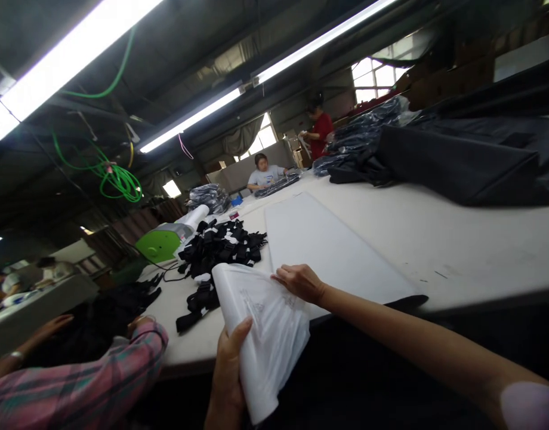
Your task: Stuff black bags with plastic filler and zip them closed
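A folded stack of thin, whitish see-through plastic bags [261, 328] with small printing hangs at the table's front edge. My left hand [232, 364] is wrapped round its rolled left side, thumb on top. Fingers closed in a pinch, my right hand [301, 282] grips the upper right edge of the plastic. Beneath and beyond that hand, a long pale grey sheet [323, 245] lies on the white table [471, 251], its dark underside showing at the curled near corner. Just left of the plastic is a pile of black straps with buckles [225, 245].
A co-worker's plaid sleeve [99, 376] and hands work over black fabric [108, 310] close on my left. A green machine [160, 242] stands behind the straps. Black fabric [457, 161] and plastic-wrapped goods [364, 134] are heaped at right. Two people [265, 174] work at the far end.
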Available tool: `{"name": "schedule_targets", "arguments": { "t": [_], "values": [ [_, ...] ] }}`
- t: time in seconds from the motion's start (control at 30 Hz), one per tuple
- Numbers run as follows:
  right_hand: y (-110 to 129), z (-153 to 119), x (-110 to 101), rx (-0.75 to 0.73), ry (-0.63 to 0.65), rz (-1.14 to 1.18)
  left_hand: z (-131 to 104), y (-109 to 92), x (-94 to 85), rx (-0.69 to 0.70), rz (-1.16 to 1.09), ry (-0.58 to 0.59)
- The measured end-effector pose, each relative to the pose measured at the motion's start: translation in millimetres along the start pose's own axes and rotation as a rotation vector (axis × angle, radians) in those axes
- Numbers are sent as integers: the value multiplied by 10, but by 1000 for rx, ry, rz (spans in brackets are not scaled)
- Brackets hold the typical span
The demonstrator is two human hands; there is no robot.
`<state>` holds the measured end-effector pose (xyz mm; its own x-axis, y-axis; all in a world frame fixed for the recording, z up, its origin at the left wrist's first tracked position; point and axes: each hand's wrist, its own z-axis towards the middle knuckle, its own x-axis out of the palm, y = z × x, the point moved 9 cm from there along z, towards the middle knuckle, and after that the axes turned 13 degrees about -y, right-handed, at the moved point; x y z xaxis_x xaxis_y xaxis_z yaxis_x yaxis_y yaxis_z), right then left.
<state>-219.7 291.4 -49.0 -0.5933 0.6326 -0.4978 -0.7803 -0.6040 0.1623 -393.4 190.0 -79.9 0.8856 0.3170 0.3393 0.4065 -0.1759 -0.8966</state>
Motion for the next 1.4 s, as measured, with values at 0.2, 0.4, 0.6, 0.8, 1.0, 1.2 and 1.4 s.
{"name": "schedule_targets", "arguments": {
  "t": [0.2,0.4,0.6,0.8,1.0,1.2,1.4],
  "values": [
    [-211,87,256,27,64,-141,-210,87,42,368,151,-235],
    [-307,320,403,-1,126,-128,-387,225,71,455,258,-371],
    [-366,472,428,42,134,-70,-439,118,50,491,283,-457],
    [-446,485,392,127,96,-9,-405,104,-122,486,383,-511],
    [-479,537,89,270,-32,118,26,-372,-790,557,795,-767],
    [-249,555,-294,261,-88,403,666,-735,-1103,557,878,-751],
    [88,487,-422,30,38,651,957,-947,-999,529,832,-687]
  ]
}}
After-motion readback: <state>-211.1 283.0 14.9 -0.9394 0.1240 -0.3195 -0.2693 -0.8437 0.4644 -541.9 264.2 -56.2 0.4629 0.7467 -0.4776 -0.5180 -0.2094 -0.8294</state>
